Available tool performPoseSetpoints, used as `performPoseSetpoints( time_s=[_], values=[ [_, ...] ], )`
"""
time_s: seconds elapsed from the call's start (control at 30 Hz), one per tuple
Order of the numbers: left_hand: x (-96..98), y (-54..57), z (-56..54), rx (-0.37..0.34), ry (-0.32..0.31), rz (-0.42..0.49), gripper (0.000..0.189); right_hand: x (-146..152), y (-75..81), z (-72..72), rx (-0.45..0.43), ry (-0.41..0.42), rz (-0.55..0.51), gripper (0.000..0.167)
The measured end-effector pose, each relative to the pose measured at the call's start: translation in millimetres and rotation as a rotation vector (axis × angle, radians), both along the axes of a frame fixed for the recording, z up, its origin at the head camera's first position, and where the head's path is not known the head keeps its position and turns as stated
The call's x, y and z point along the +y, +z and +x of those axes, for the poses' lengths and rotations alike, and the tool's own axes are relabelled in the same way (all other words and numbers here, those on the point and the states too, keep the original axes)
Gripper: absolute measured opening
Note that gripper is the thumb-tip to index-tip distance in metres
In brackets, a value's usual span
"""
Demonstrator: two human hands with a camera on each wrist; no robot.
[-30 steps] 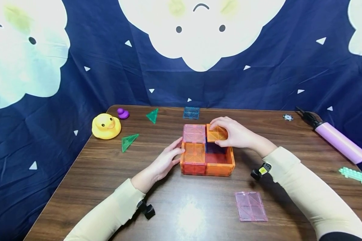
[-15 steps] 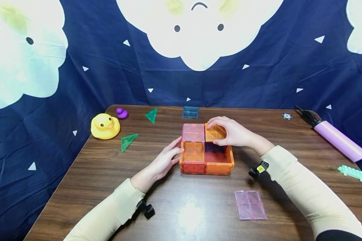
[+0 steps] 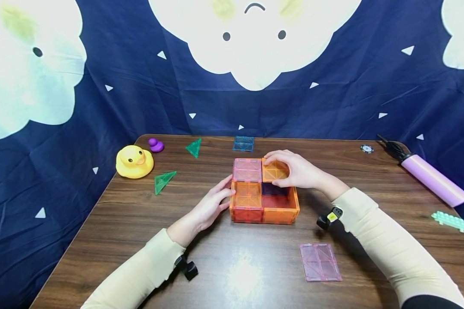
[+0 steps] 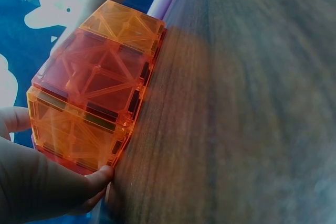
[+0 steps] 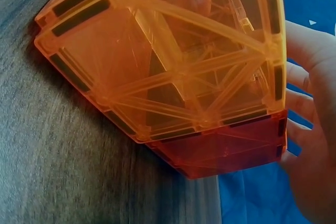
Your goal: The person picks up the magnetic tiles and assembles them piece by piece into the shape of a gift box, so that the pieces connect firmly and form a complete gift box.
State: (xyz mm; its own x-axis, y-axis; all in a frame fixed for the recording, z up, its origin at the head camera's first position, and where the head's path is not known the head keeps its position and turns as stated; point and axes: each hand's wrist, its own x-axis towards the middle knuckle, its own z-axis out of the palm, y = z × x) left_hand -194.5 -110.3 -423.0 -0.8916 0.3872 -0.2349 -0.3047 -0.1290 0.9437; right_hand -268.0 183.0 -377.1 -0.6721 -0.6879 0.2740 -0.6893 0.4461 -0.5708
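Note:
A low box of translucent magnetic tiles (image 3: 279, 216), with orange and red walls, stands mid-table. A pink tile (image 3: 247, 170) and an orange tile (image 3: 248, 195) cover its left half. My right hand (image 3: 300, 170) pinches an orange square tile (image 3: 275, 171) over the back right corner, thumb at the near edge and fingers at the far edge. The front right compartment is uncovered. My left hand (image 3: 206, 211) rests against the box's left side with fingers extended; in the left wrist view its thumb (image 4: 100, 179) touches a lower corner of the orange wall (image 4: 76, 129).
A loose pink tile (image 3: 321, 262) lies in front right. Behind the box is a blue tile (image 3: 243, 143). Two green triangles (image 3: 164, 182), a yellow duck (image 3: 134, 162) and a purple duck (image 3: 156, 145) sit left. A purple cylinder (image 3: 435, 180), poker chip (image 3: 367, 148) and mint-green toy (image 3: 451, 221) lie right.
Both hands keep their places at the box, the right one with the orange tile at the back right corner. The whole head view shifts very slightly; otherwise little differs.

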Motion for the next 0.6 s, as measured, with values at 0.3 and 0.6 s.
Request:
performPoseSetpoints(
  time_s=[0.3, 0.6],
  values=[
    [-0.7, -1.2, -0.3, 0.001, 0.005, 0.000, 0.068, 2.1, -4.0, -1.8, -0.008, 0.014, -0.017, 0.052],
    [-1.2, -1.2, -0.4, 0.010, -0.004, 0.002, 0.067, 8.8, -7.9, 0.3, -0.075, -0.076, -0.070, 0.051]
  ],
)
